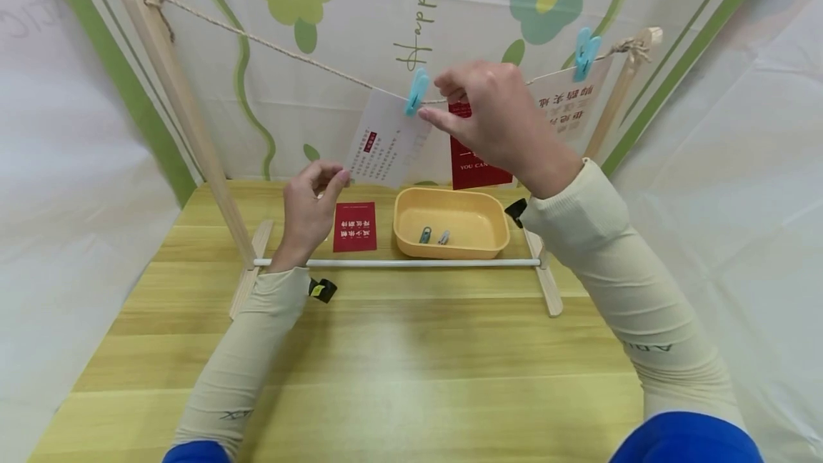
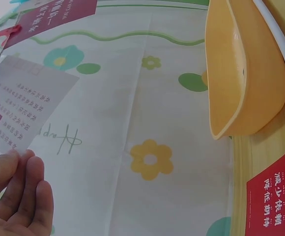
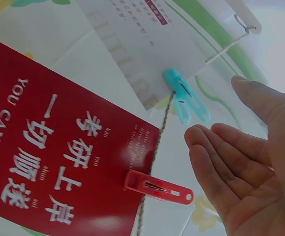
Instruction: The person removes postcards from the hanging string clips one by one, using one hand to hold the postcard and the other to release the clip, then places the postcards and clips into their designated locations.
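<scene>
A white printed card [image 1: 379, 141] hangs from a twine line [image 1: 276, 46], held at its upper edge by a light-blue clothespin [image 1: 417, 93]. My left hand [image 1: 308, 209] pinches the card's lower corner between thumb and fingers. Just right of that clothespin is my right hand [image 1: 498, 116]; in the right wrist view its fingers are loosely bent, apart from the clothespin and holding nothing. Partly behind this hand in the head view, a red card [image 3: 59, 137] hangs from a red clothespin [image 3: 157, 187]. Farther right, another light-blue clothespin [image 1: 584, 56] grips a white card [image 1: 569, 102] with red lettering.
Two wooden posts [image 1: 186, 120] on feet carry the twine, joined low down by a white rod [image 1: 386, 263]. Behind the rod, a yellow bin [image 1: 450, 198] holds small clips [image 1: 426, 235]. Left of it a red card [image 1: 355, 227] lies on the wooden table [image 1: 398, 363].
</scene>
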`<state>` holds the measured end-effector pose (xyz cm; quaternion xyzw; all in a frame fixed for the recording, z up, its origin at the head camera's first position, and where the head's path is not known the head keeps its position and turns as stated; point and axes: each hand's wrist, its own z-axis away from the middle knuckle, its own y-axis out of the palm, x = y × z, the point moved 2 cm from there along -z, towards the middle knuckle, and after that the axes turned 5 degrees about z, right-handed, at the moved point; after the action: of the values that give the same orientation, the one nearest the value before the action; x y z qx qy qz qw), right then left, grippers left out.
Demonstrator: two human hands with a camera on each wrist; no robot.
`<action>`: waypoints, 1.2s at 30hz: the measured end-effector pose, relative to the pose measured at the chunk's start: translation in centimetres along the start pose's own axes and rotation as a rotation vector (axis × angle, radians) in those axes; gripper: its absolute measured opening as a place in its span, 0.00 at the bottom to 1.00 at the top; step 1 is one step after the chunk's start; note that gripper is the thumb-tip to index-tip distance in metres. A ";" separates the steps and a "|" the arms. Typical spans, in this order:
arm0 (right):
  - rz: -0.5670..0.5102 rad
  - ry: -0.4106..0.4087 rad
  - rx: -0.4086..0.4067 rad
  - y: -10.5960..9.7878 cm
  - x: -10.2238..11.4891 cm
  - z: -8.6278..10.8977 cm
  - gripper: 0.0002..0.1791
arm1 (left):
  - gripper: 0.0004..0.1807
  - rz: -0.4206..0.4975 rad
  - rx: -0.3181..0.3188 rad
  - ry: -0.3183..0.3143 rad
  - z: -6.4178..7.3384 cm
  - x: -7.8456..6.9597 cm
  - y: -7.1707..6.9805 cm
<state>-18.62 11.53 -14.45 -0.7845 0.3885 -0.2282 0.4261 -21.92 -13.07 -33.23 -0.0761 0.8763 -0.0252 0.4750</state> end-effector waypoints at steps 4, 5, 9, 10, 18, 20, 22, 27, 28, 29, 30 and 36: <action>0.003 0.022 0.036 -0.7 0.3 -0.8 0.21 | 0.10 -0.003 0.000 0.014 -0.1 0.1 0.1; 0.007 0.027 0.049 -0.8 0.3 -1.0 0.21 | 0.10 -0.001 0.000 0.017 -0.1 0.1 0.2; 0.037 0.045 0.096 -1.5 0.4 -1.9 0.22 | 0.10 0.005 0.000 0.025 -0.1 0.2 0.3; 0.043 0.049 0.109 -1.6 0.4 -2.2 0.22 | 0.10 0.005 -0.001 0.027 -0.1 0.2 0.3; 0.096 0.103 0.238 -2.0 0.1 -3.8 0.25 | 0.10 -0.010 -0.004 0.037 -0.2 0.3 0.4; 0.109 0.113 0.265 -1.9 0.0 -4.2 0.26 | 0.10 -0.016 -0.003 0.038 -0.2 0.3 0.4; 0.112 0.115 0.287 -1.9 0.0 -4.6 0.26 | 0.10 -0.021 -0.001 0.038 -0.3 0.3 0.4; 0.094 0.097 0.326 -1.8 -0.2 -5.3 0.23 | 0.10 -0.023 -0.004 0.032 -0.3 0.1 0.1; 0.091 0.093 0.332 -1.9 -0.3 -5.5 0.22 | 0.10 -0.025 -0.005 0.033 -0.3 0.1 0.1; 0.089 0.090 0.341 -1.9 -0.3 -5.6 0.22 | 0.10 -0.026 -0.006 0.034 -0.3 0.1 0.0; 0.089 0.088 0.349 -1.9 -0.4 -5.7 0.22 | 0.10 -0.029 -0.006 0.033 -0.3 0.1 0.0; 0.094 0.080 0.432 -1.9 -0.8 -6.9 0.20 | 0.10 -0.014 -0.009 0.024 -0.3 0.2 0.0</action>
<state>-23.05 9.41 -9.20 -0.6466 0.3833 -0.3168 0.5785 -22.30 -13.13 -33.21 -0.0842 0.8814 -0.0257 0.4641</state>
